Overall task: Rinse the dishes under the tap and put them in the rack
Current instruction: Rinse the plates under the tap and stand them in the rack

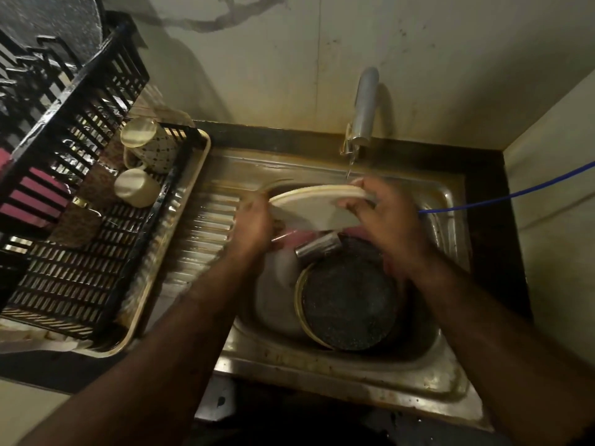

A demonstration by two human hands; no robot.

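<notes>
Under the tap [362, 107], over the sink's [444, 358] back edge, we are holding a cream plate [309, 209]: left hand [254, 223] gripping its left rim, right hand [389, 217] pinching its right. Wet, stiff and breakable, it is probably slippery; rims are offering the surest hold.

we see a dark surface [489, 239] carrying a steel sink [322, 368] whose ribbed drainboard [206, 226] bears a cream tray [135, 329] with a black rack [80, 284] on it, while in the basin a dark speckled plate [347, 304] lies beside a steel cup [318, 247].
</notes>
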